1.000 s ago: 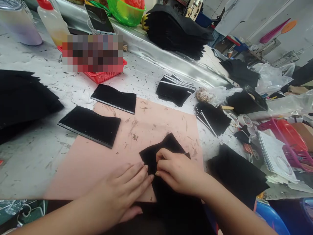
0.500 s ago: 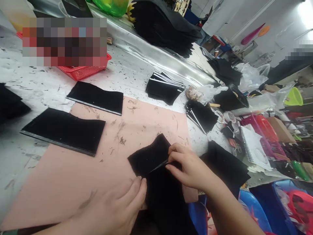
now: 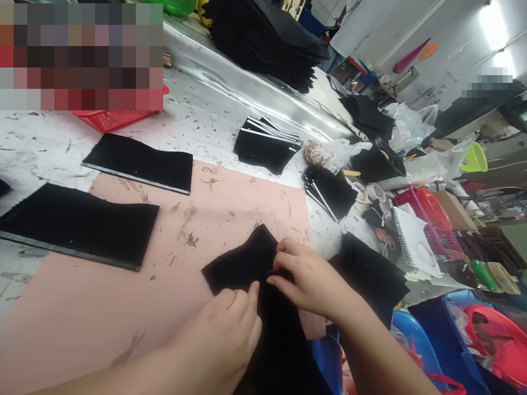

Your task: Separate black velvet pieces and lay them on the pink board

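Observation:
A black fabric piece [image 3: 239, 260] lies on the pink sheet [image 3: 173, 296], with more black fabric [image 3: 280, 340] hanging over the near edge below it. My right hand [image 3: 307, 274] pinches the fabric's edge between thumb and fingers. Against the near side of the same piece, my left hand [image 3: 230, 323] presses with its fingers bent together; its fingertips touch the cloth close to my right thumb. Two black stacks with grey edge strips, one [image 3: 144, 164] behind the other [image 3: 82, 225], rest at the left.
Black pieces with white strips [image 3: 267, 145] lie behind the sheet, beside another such bundle [image 3: 329, 192]. A red basket [image 3: 115, 118] stands back left. Black cloth [image 3: 366, 274], a spiral notebook [image 3: 415, 238] and blue containers [image 3: 424, 340] are at the right.
My left hand has moved up and right along the fabric, closer to my right hand, and its fingers have curled in. The whole view has shifted slightly.

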The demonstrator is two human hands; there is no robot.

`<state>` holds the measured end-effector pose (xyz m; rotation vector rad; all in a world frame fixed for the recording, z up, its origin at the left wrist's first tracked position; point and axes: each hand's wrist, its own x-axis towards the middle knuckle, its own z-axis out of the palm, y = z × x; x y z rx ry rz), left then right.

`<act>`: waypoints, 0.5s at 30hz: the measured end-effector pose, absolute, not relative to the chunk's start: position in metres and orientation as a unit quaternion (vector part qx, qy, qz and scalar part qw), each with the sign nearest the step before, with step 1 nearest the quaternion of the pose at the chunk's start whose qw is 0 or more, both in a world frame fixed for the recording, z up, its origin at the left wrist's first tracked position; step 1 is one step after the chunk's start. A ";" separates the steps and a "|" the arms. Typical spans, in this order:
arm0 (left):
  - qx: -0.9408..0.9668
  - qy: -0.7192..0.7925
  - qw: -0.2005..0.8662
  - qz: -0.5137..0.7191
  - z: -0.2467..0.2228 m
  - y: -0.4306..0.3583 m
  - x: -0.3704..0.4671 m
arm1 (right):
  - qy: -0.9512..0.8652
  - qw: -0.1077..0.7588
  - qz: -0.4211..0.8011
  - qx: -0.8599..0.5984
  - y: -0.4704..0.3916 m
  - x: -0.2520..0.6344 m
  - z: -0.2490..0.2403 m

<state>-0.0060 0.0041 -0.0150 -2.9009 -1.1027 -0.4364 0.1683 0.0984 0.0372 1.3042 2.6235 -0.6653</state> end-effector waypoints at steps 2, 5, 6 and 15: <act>-0.922 -0.360 0.014 -0.141 -0.016 0.005 -0.004 | 0.838 0.049 -0.246 0.485 0.098 0.175 0.037; -0.916 -0.370 0.033 -0.154 -0.019 0.005 -0.005 | 0.767 0.000 -0.331 0.549 0.098 0.190 0.033; -0.914 -0.372 0.036 -0.156 -0.020 0.005 -0.005 | 0.745 -0.020 -0.358 0.563 0.098 0.196 0.031; -0.913 -0.366 0.040 -0.174 -0.025 0.009 -0.008 | 0.665 -0.092 -0.416 0.613 0.103 0.209 0.014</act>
